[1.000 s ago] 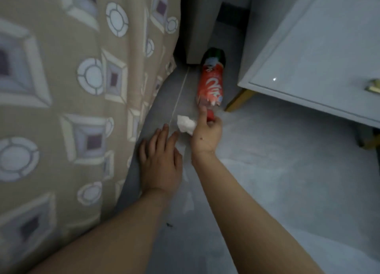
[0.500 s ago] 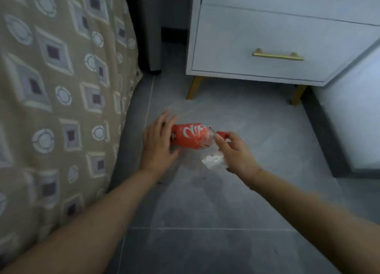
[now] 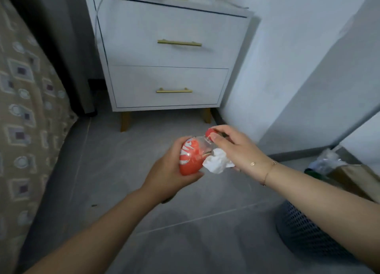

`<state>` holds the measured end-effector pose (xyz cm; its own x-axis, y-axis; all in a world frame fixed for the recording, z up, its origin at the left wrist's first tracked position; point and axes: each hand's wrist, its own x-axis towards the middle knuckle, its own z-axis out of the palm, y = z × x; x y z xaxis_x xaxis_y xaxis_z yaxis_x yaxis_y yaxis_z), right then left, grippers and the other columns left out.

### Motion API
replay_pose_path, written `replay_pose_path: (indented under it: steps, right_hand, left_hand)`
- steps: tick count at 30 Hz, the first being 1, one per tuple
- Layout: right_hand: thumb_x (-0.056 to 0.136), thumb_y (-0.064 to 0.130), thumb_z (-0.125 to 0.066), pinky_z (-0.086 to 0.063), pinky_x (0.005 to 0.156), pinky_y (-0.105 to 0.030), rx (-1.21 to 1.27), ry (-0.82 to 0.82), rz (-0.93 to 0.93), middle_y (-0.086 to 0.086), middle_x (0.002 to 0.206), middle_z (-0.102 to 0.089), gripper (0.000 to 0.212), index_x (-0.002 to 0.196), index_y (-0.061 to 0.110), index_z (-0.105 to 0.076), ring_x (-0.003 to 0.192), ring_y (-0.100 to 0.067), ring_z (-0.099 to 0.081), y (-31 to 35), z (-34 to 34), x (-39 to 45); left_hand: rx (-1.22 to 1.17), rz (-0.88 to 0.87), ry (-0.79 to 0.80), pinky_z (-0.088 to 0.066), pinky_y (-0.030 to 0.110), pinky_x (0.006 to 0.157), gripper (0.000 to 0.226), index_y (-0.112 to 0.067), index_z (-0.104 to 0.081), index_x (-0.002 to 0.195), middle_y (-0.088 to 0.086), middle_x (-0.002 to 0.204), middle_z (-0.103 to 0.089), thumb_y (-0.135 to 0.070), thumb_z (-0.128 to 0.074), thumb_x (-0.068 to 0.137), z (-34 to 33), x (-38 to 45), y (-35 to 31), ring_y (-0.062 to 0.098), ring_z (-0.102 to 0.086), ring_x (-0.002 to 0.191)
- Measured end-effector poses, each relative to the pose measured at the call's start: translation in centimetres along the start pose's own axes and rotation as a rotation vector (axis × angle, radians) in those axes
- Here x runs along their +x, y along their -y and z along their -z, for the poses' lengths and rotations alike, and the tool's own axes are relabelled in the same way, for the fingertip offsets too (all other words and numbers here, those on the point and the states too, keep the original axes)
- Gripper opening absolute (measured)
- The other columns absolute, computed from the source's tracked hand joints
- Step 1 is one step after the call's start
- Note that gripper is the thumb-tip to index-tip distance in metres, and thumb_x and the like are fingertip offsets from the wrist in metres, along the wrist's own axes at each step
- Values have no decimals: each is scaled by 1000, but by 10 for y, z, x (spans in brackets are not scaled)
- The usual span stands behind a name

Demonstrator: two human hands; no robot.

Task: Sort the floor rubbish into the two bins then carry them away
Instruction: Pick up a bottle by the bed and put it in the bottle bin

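A plastic bottle (image 3: 190, 156) with a red label and a red cap is held above the grey floor in the middle of the view. My left hand (image 3: 168, 174) wraps around its body from below. My right hand (image 3: 236, 150) pinches the cap end with thumb and forefinger and also holds a crumpled white tissue (image 3: 216, 163) under its palm. At the lower right, partly behind my right forearm, stands a dark perforated bin (image 3: 304, 232). A brown paper bag (image 3: 353, 177) holding rubbish sits beyond it.
A white two-drawer nightstand (image 3: 168, 55) on wooden legs stands straight ahead. A bed with a patterned beige cover (image 3: 24, 117) runs along the left. White walls (image 3: 287, 68) close the right side. Grey tiled floor (image 3: 127, 191) lies between them.
The bottle has been lifted off the floor from beside the bed. My left hand has closed around its body, my right hand keeps the cap end and tissue. The view rose, revealing the bins.
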<state>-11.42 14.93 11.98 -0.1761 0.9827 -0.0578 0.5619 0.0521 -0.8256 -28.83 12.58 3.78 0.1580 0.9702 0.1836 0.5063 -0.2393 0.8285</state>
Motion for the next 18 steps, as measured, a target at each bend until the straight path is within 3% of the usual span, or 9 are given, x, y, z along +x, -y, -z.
replay_pose_path:
  steps: [4, 7, 10, 13, 15, 18]
  right_hand:
    - [95, 24, -46, -37, 52, -14, 19, -277, -28, 17, 82, -54, 18, 97, 21, -64, 70, 0, -49, -9, 84, -33]
    - [85, 8, -42, -30, 37, -11, 68, -350, -88, 4, 71, -51, 23, 72, 16, -58, 61, -14, -46, -9, 151, -58]
    - [68, 5, -44, -32, 41, -11, 4, -394, -76, 4, 59, -49, 15, 58, 14, -50, 57, -14, -48, -2, 217, -79]
    - [71, 12, -52, -33, 43, -14, -150, -408, -64, 2, 65, -48, 8, 65, 13, -56, 57, -11, -46, -2, 264, -90]
    - [82, 9, -53, -38, 50, -21, -248, -365, -89, 0, 73, -53, 12, 82, 11, -64, 64, -15, -47, -14, 287, -95]
    - [80, 4, -59, -44, 72, -27, -437, -253, -108, -5, 97, -60, 22, 97, 15, -66, 88, -17, -55, -49, 305, -101]
  left_hand:
    - [-218, 10, 22, -49, 9, 67, 76, -46, -32, 122, -23, 107, -55, -34, -83, 67, -41, 8, -70, -6, -59, 91]
    - [-356, 29, 93, -49, 15, 71, 81, -37, -30, 132, -13, 115, -55, -34, -81, 70, -61, 18, -118, 6, -60, 97]
    - [-528, 61, 111, -48, 22, 76, 78, -29, -24, 138, -7, 120, -54, -35, -73, 77, -81, 31, -168, 7, -58, 102]
    - [-644, 104, 150, -47, 25, 75, 70, -27, -22, 138, -7, 118, -53, -35, -66, 84, -103, 41, -209, 6, -56, 100]
    - [-629, 92, 186, -48, 33, 87, 74, -28, -19, 141, -6, 120, -53, -36, -66, 85, -119, 49, -229, 11, -57, 104]
    - [-562, 72, 219, -46, 40, 96, 77, -30, -16, 142, -2, 127, -50, -34, -67, 84, -132, 58, -246, 19, -55, 110]
